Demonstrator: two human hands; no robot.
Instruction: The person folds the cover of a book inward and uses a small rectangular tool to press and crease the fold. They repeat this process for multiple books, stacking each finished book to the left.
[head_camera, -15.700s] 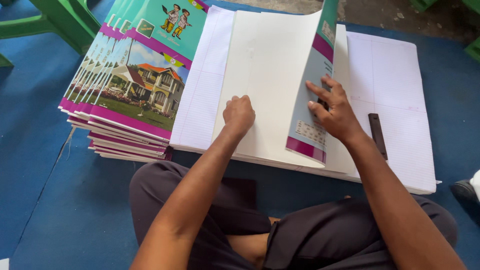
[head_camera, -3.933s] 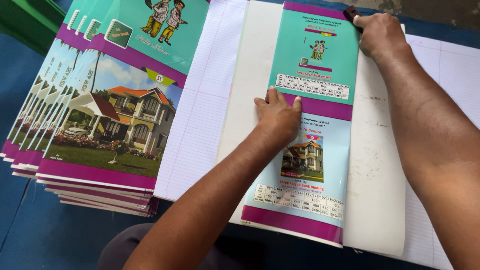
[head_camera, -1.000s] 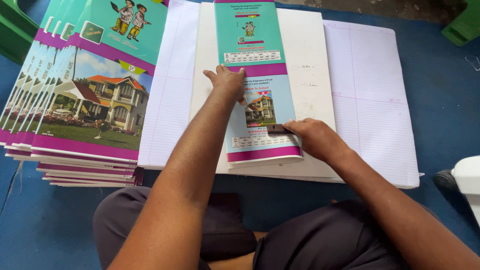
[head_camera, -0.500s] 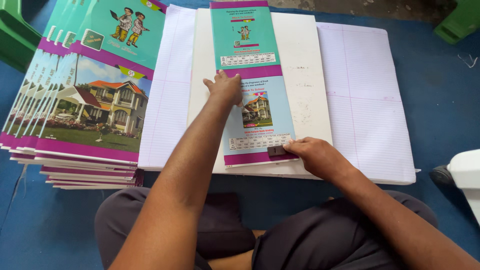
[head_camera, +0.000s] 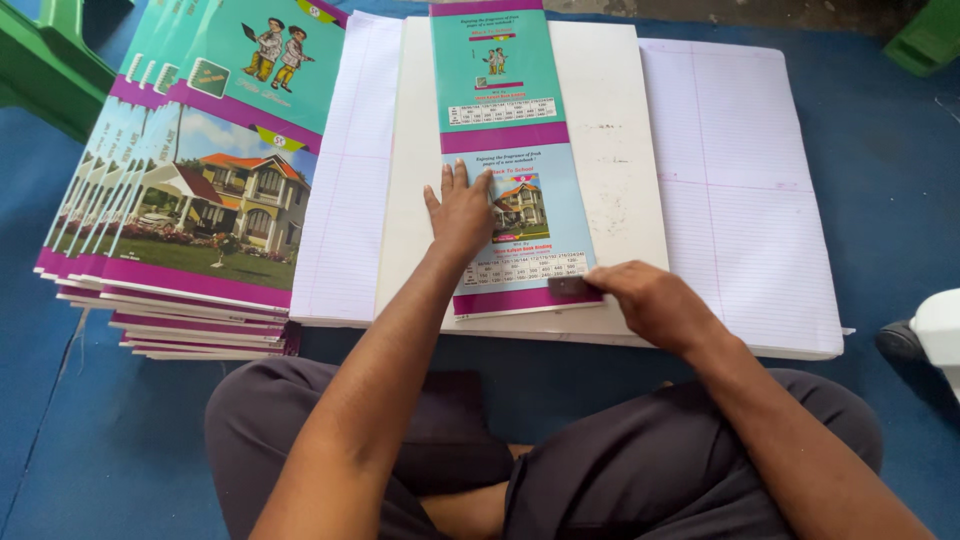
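Hands of a seated person work over a folded printed cover (head_camera: 515, 165) that lies on a white board (head_camera: 610, 160) on a blue floor (head_camera: 900, 200). The view looks down from the person's head, past crossed legs in dark trousers.

The cover is a tall, narrow strip, teal with purple bands, showing small pictures of children and a house. It runs from the far edge of the board to nearly the near edge, left of the board's middle.

The left hand (head_camera: 460, 210) lies flat, palm down, fingers spread and pointing away, pressing on the left side of the cover near its middle. Its grip is released; it holds nothing.

The right hand (head_camera: 650, 300) rests at the near right corner of the cover, its grip clenched around a small dark flat tool (head_camera: 572, 287). One end of the tool sticks out to the left and touches the purple band at the cover's near end.

Under the board lie large white ruled sheets (head_camera: 745, 200), showing on both sides of it.

To the left, touching the ruled sheets, sits a fanned stack of notebooks (head_camera: 200, 200) with matching teal and purple covers. A green plastic object (head_camera: 50, 60) stands in the far left corner.
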